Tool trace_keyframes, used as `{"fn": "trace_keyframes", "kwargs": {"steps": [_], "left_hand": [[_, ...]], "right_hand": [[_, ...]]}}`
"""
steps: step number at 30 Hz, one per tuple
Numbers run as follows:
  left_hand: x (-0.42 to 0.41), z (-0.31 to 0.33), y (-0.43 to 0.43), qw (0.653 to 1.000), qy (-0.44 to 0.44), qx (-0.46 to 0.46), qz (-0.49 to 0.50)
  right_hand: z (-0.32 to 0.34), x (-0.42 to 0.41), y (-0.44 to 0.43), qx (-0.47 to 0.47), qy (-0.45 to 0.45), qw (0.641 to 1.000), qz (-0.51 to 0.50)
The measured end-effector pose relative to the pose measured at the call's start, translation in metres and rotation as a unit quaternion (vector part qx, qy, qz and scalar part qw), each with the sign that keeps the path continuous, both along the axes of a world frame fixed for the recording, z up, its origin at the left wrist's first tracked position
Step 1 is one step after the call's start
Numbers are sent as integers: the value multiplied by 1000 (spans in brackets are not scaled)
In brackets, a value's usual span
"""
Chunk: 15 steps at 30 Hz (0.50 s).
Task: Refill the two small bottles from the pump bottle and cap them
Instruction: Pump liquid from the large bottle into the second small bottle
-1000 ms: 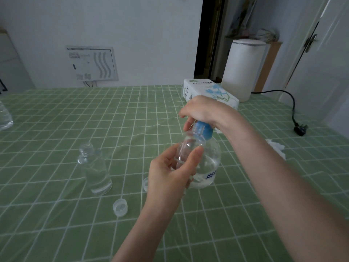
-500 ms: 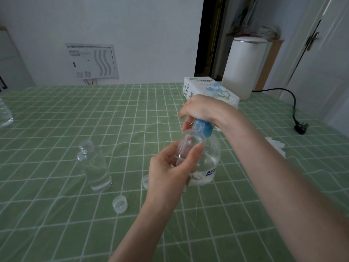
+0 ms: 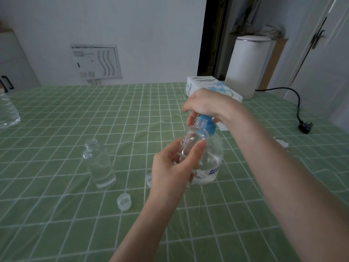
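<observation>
Two hands busy here. The left hand (image 3: 170, 167) has thumb and fingers wrapped round a small bottle (image 3: 194, 140), tilted, open neck right up at the blue pump head (image 3: 209, 125). The right hand (image 3: 205, 104) is curled over the top of the pump bottle (image 3: 211, 159), which stands on the green tablecloth (image 3: 56, 233) just behind the left hand. Left of that hand, with a wide gap, the second small bottle (image 3: 100, 165) stands uncapped. A cap (image 3: 124, 201) lies nearer the person, and a second cap (image 3: 148, 179) peeks out at the left hand's edge. A tissue box (image 3: 198, 85) sits just behind the right hand.
</observation>
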<state>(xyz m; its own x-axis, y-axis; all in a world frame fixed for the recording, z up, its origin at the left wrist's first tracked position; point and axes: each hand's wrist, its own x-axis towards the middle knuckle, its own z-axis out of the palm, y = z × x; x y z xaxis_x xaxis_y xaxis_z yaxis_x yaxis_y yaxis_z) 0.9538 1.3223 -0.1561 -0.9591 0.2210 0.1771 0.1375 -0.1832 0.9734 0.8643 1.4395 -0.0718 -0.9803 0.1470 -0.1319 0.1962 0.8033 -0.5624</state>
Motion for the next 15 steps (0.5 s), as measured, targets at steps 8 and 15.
{"fn": "trace_keyframes", "kwargs": {"steps": [8, 15], "left_hand": [[1, -4, 0, 1000, 3, -3, -4], [2, -3, 1, 1000, 9, 0, -1]], "right_hand": [[-12, 0, 1, -46, -19, 999, -1], [-3, 3, 2, -14, 7, 1000, -2]]}}
